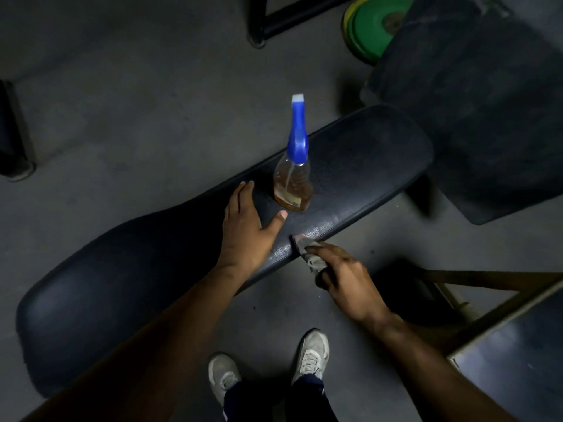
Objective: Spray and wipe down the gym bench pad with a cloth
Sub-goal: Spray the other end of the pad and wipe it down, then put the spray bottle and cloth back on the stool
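Grey gym floor [122, 86] lies under the long dark bench pad [365, 166], which runs from near left to far right. Left hand [246, 226] rests flat on it. Right hand [347, 275] grips the cloth [307, 248] at its near edge. Spray bottle [294, 178] stands upright beside the left hand, holding a little amber liquid.

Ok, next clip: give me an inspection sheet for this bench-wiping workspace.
Surface: black bench pad, droplets visible near the bottle.
Job's things: spray bottle upright on the pad, amber liquid; grey cloth at the pad's near edge.
Clutter: nothing seen.
Hands: left hand flat on the pad; right hand holds the cloth.
Cables: nothing seen.
Surroundings: green weight plates, another padded bench, concrete floor.
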Demonstrator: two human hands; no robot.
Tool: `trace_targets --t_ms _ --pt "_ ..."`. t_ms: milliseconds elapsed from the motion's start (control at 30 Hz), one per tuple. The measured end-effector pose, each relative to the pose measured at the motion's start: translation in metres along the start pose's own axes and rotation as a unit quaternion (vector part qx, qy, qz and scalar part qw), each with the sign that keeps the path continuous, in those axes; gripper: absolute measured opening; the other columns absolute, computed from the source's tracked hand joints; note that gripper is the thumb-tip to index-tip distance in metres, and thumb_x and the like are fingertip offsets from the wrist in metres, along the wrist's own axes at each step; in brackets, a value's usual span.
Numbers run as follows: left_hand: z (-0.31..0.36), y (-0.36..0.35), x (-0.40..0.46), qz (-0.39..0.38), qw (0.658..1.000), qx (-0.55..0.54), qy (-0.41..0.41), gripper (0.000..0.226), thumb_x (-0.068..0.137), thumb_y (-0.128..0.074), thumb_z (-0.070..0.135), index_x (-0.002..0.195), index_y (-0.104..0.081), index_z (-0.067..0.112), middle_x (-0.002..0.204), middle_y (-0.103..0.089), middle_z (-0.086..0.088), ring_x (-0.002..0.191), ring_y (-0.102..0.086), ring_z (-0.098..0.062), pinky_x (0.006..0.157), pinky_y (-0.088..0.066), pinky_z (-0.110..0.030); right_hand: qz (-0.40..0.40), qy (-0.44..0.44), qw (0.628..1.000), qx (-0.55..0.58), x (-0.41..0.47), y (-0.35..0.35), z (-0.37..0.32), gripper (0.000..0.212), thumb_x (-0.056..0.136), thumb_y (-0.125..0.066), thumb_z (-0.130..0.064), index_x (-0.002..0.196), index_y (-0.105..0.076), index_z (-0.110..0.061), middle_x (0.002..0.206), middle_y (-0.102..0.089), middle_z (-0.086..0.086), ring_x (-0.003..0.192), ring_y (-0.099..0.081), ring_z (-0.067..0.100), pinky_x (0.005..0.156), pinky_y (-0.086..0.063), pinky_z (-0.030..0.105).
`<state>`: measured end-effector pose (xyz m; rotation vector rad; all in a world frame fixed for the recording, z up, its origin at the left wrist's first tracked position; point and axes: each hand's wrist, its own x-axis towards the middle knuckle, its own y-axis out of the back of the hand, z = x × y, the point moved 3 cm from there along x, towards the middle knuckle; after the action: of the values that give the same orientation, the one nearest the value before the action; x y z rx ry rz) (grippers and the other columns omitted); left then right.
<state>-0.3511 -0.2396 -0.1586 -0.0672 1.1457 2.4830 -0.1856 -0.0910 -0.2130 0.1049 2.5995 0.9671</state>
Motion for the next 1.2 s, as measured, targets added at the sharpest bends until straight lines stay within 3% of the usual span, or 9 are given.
trace_targets --t_ms 67,167,300,400,500,633,833,1067,1200 --pt "0.014 0.005 0.012 0.004 0.999 -0.041 0.0 0.089 0.083 -0.07 0.048 0.153 -0.026 0.016 0.158 -0.026 -0.005 0.146 -0.025 -0.02 0.12 -0.023 -0.038 0.039 -0.034 0.997 0.065 -0.006 0.006 0.002 0.065 0.084 -0.058 0.006 0.138 -0.064 -0.029 0.137 -0.068 -0.003 0.124 -0.065 0.015 0.11 -0.045 0.019" --pt "0.034 0.008 0.031 -0.016 0.995 -0.095 -0.005 0.093 0.08 -0.073 0.049 0.153 -0.024 0.018 0.158 -0.027 -0.004 0.145 -0.028 -0.02 0.119 -0.028 -0.041 0.084 -0.142 0.971 0.171 -0.014 0.011 0.007 0.059 0.088 -0.053 0.005 0.127 -0.067 -0.036 0.096 -0.076 -0.003 0.076 -0.071 0.009 0.074 -0.061 0.026" --pt "0.048 0.007 0.049 -0.055 0.992 -0.108 -0.038 0.098 0.076 -0.076 0.052 0.153 -0.024 0.022 0.157 -0.03 -0.002 0.142 -0.033 -0.018 0.113 -0.03 -0.032 0.17 -0.223 0.907 0.316 -0.022 0.008 0.013 0.044 0.083 -0.062 -0.022 0.125 -0.069 -0.031 0.111 -0.078 0.002 0.111 -0.072 0.03 0.106 -0.054 0.056" --pt "0.051 0.006 0.058 -0.082 0.99 -0.098 -0.053 0.098 0.067 -0.075 0.059 0.148 -0.032 0.025 0.15 -0.039 0.0 0.137 -0.04 -0.016 0.112 -0.035 -0.034 0.223 -0.232 0.826 0.462 -0.025 0.001 0.007 0.036 0.085 -0.062 -0.012 0.118 -0.074 -0.018 0.111 -0.077 0.018 0.105 -0.07 0.035 0.106 -0.05 0.067" --pt "0.053 0.008 0.062 -0.085 0.988 -0.109 -0.065 0.081 0.066 -0.076 0.058 0.135 -0.048 0.024 0.133 -0.056 0.003 0.122 -0.055 -0.014 0.106 -0.045 -0.038 0.253 -0.231 0.763 0.547 -0.026 -0.006 -0.004 0.041 0.092 -0.051 0.003 0.124 -0.073 -0.011 0.127 -0.071 0.027 0.121 -0.067 0.043 0.112 -0.046 0.068" --pt "0.059 0.011 0.065 -0.097 0.986 -0.096 -0.096 0.054 0.073 -0.077 0.051 0.115 -0.06 0.022 0.111 -0.068 0.006 0.104 -0.064 -0.014 0.095 -0.052 -0.04 0.258 -0.242 0.726 0.59 -0.026 -0.016 -0.019 0.045 0.096 -0.042 0.01 0.126 -0.071 -0.006 0.131 -0.069 0.029 0.129 -0.062 0.046 0.112 -0.045 0.067" --pt "0.063 0.008 0.066 -0.106 0.982 -0.065 -0.139 0.049 0.075 -0.079 0.043 0.114 -0.06 0.021 0.114 -0.069 0.002 0.108 -0.063 -0.018 0.098 -0.05 -0.038 0.259 -0.266 0.687 0.625 -0.028 -0.022 -0.039 0.044 0.097 -0.043 0.006 0.125 -0.072 -0.011 0.132 -0.071 0.023 0.129 -0.063 0.045 0.109 -0.049 0.065" --pt "0.055 0.009 0.064 -0.135 0.98 -0.061 -0.133 0.04 0.072 -0.08 0.025 0.106 -0.059 0.019 0.105 -0.066 0.001 0.102 -0.062 -0.019 0.095 -0.051 -0.035 0.251 -0.281 0.608 0.699 -0.039 -0.036 -0.047 0.036 0.098 -0.045 -0.014 0.121 -0.073 -0.017 0.128 -0.071 0.023 0.118 -0.064 0.035 0.116 -0.042 0.061" --pt "0.049 0.007 0.067 -0.155 0.975 -0.088 -0.132 0.038 0.071 -0.082 0.024 0.102 -0.061 0.02 0.099 -0.068 0.005 0.098 -0.065 -0.015 0.095 -0.052 -0.039 0.245 -0.272 0.576 0.731 -0.043 -0.036 -0.058 0.035 0.102 -0.054 -0.03 0.125 -0.074 -0.01 0.13 -0.074 0.015 0.122 -0.07 0.033 0.112 -0.05 0.051"
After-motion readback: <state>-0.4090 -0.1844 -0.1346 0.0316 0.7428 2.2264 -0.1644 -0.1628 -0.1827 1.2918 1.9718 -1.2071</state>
